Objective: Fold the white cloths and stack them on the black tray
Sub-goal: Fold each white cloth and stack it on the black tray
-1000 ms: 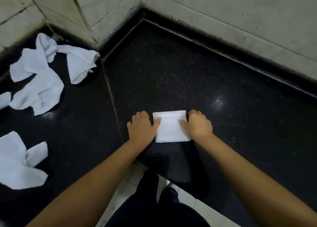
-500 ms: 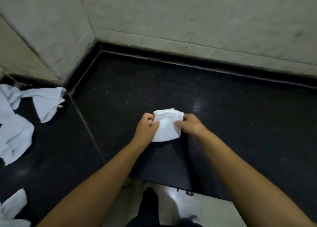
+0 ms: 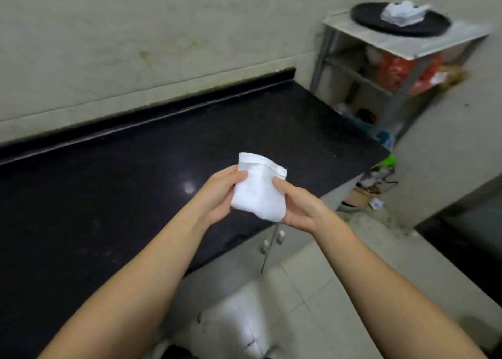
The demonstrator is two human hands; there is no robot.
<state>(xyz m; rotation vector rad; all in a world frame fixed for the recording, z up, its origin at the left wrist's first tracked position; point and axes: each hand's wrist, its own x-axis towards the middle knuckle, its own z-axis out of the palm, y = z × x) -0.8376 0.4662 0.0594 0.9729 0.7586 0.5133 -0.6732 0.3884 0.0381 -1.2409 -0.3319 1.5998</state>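
both hands hold a folded white cloth (image 3: 257, 193) up in the air over the near edge of the black desk (image 3: 114, 185). the left hand (image 3: 220, 195) grips its left side, thumb laid across the front and the fingers curled behind. the right hand (image 3: 297, 206) grips the right side the same way, thumb tip pressed on the cloth's front near the top corner. the cloth's upper edge bows open a little, showing its layers.

off to the right, past the end of the desk, a metal shelf (image 3: 402, 43) stands against the wall. on its top sits the round black tray (image 3: 369, 15), and in the tray lies a small pile of white cloths (image 3: 402, 14), blurred, somewhat rumpled on top. the lower levels of the shelf hold orange bags (image 3: 394, 71) and other bits too blurred to name.
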